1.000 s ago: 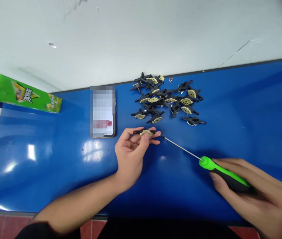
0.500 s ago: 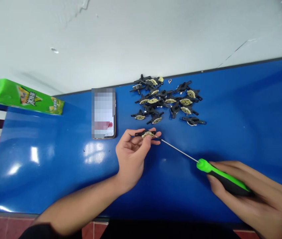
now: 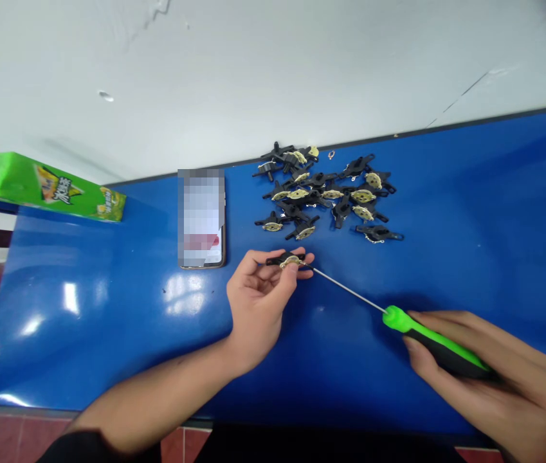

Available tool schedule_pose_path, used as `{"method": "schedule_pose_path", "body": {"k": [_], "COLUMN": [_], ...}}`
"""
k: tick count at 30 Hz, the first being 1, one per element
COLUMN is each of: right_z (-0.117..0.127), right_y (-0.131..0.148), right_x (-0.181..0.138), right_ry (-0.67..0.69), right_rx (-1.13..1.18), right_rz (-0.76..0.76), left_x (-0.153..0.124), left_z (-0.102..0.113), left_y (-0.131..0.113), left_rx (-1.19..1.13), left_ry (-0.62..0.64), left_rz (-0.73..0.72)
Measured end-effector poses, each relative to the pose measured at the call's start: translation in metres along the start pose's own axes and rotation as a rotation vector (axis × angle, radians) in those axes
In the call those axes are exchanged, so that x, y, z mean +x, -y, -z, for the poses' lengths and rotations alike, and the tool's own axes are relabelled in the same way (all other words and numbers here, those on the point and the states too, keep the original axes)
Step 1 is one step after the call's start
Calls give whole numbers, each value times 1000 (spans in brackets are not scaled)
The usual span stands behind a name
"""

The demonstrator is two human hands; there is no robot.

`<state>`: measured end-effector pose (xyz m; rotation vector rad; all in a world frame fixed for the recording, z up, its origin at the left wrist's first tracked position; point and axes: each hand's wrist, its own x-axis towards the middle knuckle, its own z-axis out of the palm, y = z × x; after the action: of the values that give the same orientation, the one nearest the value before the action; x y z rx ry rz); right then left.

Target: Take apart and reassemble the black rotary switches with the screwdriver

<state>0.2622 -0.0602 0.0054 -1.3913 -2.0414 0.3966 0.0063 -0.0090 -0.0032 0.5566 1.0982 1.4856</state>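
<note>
My left hand pinches a small black plastic part with a brass plate between thumb and fingertips. My right hand grips a screwdriver with a green and black handle. Its thin steel shaft slants up and left, and its tip reaches the part at my left fingertips. The contact point is partly hidden by my thumb. A few centimetres beyond my left hand lies a loose pile of similar black and brass parts on the blue table.
A phone with a blurred screen lies left of the pile. A green printed carton sits at the far left table corner. A white wall runs along the table's back edge, and a red tiled floor shows below the front edge.
My left hand and the part have shifted slightly right, and the screwdriver tip stays at the part. The pile, phone and carton have only drifted slightly in view.
</note>
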Motion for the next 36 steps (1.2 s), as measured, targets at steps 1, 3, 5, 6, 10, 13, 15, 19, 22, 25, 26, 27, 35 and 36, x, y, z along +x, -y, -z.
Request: {"method": "schedule_pose_path", "body": {"k": [1,3,5,6,10,13,15,19,22,25,26,27,35,36], "right_z": [0,1,2,3,3,3,4,6,6,5,4,3,1,1], "right_y": [-1,-3,-5,-6,-5,-3,-3,-4,-4,-4,-3,-3,-1,-1], "right_x": [0,-2,-4,-5,-6,-6,-6,-7,-8,-8,-7,-7,-8,-8], "right_ry": [1,15,43,57,26,35,55,44,56,25,16,15,18,15], "right_rx": [-1,1,-1,-2,-18,-21,-26,-22,-17,-26,-26,-26,-32,-37], "right_rz": [-1,-1,1,7,6,8,4,-13,-14,-28,-29,-33,-22,-22], "left_x": [0,0,-1,-1,-2,-2,-2,-2,-2,-3,-3,-3,-3,-3], "left_z": [0,0,-1,-1,-2,-2,-2,-3,-2,0,0,1,0,0], "left_y": [0,-1,-2,-2,-1,-1,-1,-2,-1,-1,-1,0,0,0], "left_rx": [3,5,7,11,40,54,60,72,93,129,139,148,175,181], "left_ry": [-2,-6,-11,-15,-35,-44,-47,-53,-61,-69,-69,-67,-65,-64], "left_rz": [2,6,7,7,-4,-8,-8,-9,-7,1,4,7,-21,-28]}}
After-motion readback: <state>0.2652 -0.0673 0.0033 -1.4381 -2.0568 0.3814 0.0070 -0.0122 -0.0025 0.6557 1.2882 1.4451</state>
